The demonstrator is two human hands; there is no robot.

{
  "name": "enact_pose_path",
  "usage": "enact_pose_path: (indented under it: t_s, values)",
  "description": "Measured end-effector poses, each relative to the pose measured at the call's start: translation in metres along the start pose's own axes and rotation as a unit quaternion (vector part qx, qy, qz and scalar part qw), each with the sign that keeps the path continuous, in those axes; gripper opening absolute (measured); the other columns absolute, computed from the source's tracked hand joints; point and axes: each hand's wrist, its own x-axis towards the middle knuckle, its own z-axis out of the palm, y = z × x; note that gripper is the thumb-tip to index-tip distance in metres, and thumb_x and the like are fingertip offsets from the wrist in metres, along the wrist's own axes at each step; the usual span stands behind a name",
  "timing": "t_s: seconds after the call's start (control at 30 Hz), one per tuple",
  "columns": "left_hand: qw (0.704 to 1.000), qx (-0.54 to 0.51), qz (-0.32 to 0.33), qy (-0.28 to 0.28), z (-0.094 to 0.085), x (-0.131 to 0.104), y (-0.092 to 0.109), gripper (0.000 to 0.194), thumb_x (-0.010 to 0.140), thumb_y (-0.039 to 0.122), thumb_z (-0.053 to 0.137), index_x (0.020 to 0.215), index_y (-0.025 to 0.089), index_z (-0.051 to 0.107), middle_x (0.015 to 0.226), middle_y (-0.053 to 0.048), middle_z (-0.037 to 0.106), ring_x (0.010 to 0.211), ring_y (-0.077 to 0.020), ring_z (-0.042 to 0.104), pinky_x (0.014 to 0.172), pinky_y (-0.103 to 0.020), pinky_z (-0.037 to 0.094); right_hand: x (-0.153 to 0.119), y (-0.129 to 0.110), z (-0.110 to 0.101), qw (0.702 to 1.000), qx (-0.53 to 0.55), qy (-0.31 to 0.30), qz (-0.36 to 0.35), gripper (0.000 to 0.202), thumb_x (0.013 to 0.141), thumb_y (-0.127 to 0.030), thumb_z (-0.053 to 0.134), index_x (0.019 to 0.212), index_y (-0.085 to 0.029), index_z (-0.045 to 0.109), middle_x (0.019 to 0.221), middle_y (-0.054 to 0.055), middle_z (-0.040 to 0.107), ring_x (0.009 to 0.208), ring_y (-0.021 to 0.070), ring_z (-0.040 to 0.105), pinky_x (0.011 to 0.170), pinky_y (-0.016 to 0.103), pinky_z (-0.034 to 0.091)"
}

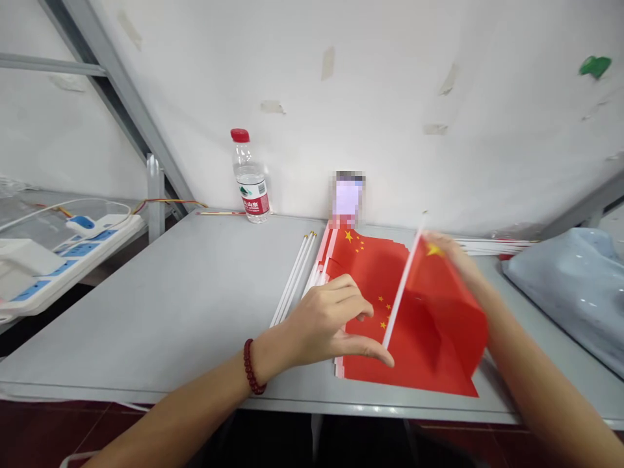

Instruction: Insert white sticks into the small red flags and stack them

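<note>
My right hand (pixel 451 257) grips the upper end of a small red paper flag (pixel 446 292) with yellow stars. Its white edge strip slants down toward my left hand; part of my right hand is behind the flag. My left hand (pixel 331 315) has its thumb stretched out and its fingers bent, with a gap between them. Its thumb is at the lower end of the white strip; I cannot tell whether they touch. Beneath lies a stack of red flags (pixel 361 266) with white edges. White flagsticks (pixel 294 279) with gold tips lie left of the stack.
A water bottle (pixel 251 179) with a red cap stands by the wall. A blurred-out phone-like thing (pixel 348 198) leans behind the flags. More white sticks (pixel 497 247) lie at the back right, near a grey-blue plastic bag (pixel 575 286). A power strip (pixel 73 260) is at left.
</note>
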Motion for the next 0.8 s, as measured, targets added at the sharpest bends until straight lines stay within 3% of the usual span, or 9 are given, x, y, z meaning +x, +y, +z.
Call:
enact_pose_path:
  t_s: [0.1, 0.17, 0.3, 0.4, 0.5, 0.6, 0.67, 0.73, 0.8]
  values:
    - [0.999, -0.017, -0.043, 0.021, -0.001, 0.001, 0.001, 0.036, 0.069, 0.048, 0.070, 0.070, 0.016, 0.054, 0.062, 0.000, 0.056, 0.063, -0.0121, 0.045, 0.059, -0.025, 0.043, -0.007, 0.019, 0.028, 0.987, 0.066, -0.124, 0.079, 0.031, 0.068, -0.049, 0.072, 0.075, -0.020, 0.063, 0.069, 0.001, 0.065, 0.058, 0.0156, 0.060, 0.057, 0.027, 0.047]
    - [0.994, -0.023, -0.105, 0.018, -0.004, 0.002, 0.002, 0.038, 0.067, 0.050, 0.071, 0.072, 0.017, 0.052, 0.067, 0.000, 0.057, 0.066, -0.0125, 0.048, 0.061, -0.026, 0.044, -0.012, 0.023, 0.040, 0.972, 0.123, -0.174, 0.100, 0.026, 0.070, -0.044, 0.072, 0.075, -0.020, 0.063, 0.068, -0.001, 0.064, 0.057, 0.0129, 0.059, 0.057, 0.024, 0.046]
    - [0.966, -0.099, -0.227, -0.078, -0.014, 0.004, 0.005, 0.057, 0.056, 0.054, 0.076, 0.097, 0.020, 0.054, 0.087, -0.002, 0.061, 0.074, -0.0141, 0.054, 0.066, -0.028, 0.047, -0.019, 0.019, 0.051, 0.953, 0.100, -0.269, 0.096, 0.029, 0.074, -0.042, 0.070, 0.066, -0.017, 0.059, 0.059, -0.004, 0.055, 0.052, 0.0081, 0.049, 0.053, 0.021, 0.038]
    - [0.931, -0.186, -0.272, -0.157, -0.019, 0.005, 0.007, 0.074, 0.062, 0.048, 0.075, 0.125, 0.025, 0.044, 0.104, -0.005, 0.061, 0.078, -0.0140, 0.057, 0.064, -0.027, 0.049, -0.023, 0.016, 0.054, 0.934, 0.057, -0.342, 0.083, 0.029, 0.073, -0.041, 0.071, 0.066, -0.015, 0.060, 0.055, -0.005, 0.048, 0.049, 0.0068, 0.040, 0.050, 0.021, 0.032]
    - [0.911, -0.217, -0.308, -0.167, -0.017, 0.006, 0.007, 0.054, 0.076, 0.042, 0.064, 0.124, 0.023, 0.049, 0.108, -0.007, 0.061, 0.074, -0.0128, 0.058, 0.061, -0.026, 0.049, -0.030, 0.013, 0.058, 0.908, 0.031, -0.416, 0.042, 0.031, 0.076, -0.039, 0.070, 0.060, -0.015, 0.058, 0.049, -0.008, 0.033, 0.046, 0.0050, 0.025, 0.046, 0.021, 0.023]
    - [0.913, -0.222, -0.329, -0.089, -0.016, 0.009, -0.001, 0.031, 0.081, 0.039, 0.058, 0.104, 0.019, 0.062, 0.093, -0.005, 0.065, 0.079, -0.0146, 0.060, 0.069, -0.027, 0.050, -0.039, 0.015, 0.061, 0.879, 0.012, -0.476, 0.022, 0.030, 0.077, -0.037, 0.069, 0.061, -0.014, 0.059, 0.048, -0.009, 0.032, 0.044, 0.0043, 0.022, 0.043, 0.021, 0.020]
    - [0.910, -0.186, -0.369, 0.039, -0.023, 0.010, -0.014, 0.025, 0.079, 0.036, 0.060, 0.094, 0.017, 0.064, 0.082, -0.003, 0.064, 0.074, -0.0136, 0.059, 0.069, -0.026, 0.049, -0.043, 0.019, 0.061, 0.835, -0.006, -0.550, 0.023, 0.027, 0.076, -0.036, 0.070, 0.064, -0.013, 0.061, 0.050, -0.007, 0.041, 0.044, 0.0041, 0.030, 0.043, 0.020, 0.025]
    - [0.887, -0.119, -0.407, 0.183, -0.037, 0.010, -0.030, 0.022, 0.077, 0.033, 0.061, 0.089, 0.015, 0.062, 0.074, -0.001, 0.060, 0.066, -0.0116, 0.057, 0.065, -0.024, 0.047, -0.043, 0.022, 0.059, 0.779, -0.011, -0.626, 0.037, 0.025, 0.074, -0.034, 0.072, 0.068, -0.012, 0.064, 0.054, -0.004, 0.050, 0.047, 0.0047, 0.039, 0.045, 0.019, 0.031]
    - [0.870, -0.038, -0.401, 0.285, -0.052, 0.006, -0.048, 0.020, 0.074, 0.030, 0.062, 0.086, 0.015, 0.060, 0.068, 0.002, 0.054, 0.060, -0.0094, 0.051, 0.060, -0.022, 0.044, -0.041, 0.024, 0.055, 0.758, 0.004, -0.651, 0.052, 0.023, 0.073, -0.033, 0.073, 0.070, -0.011, 0.065, 0.054, -0.004, 0.052, 0.047, 0.0050, 0.042, 0.045, 0.019, 0.032]
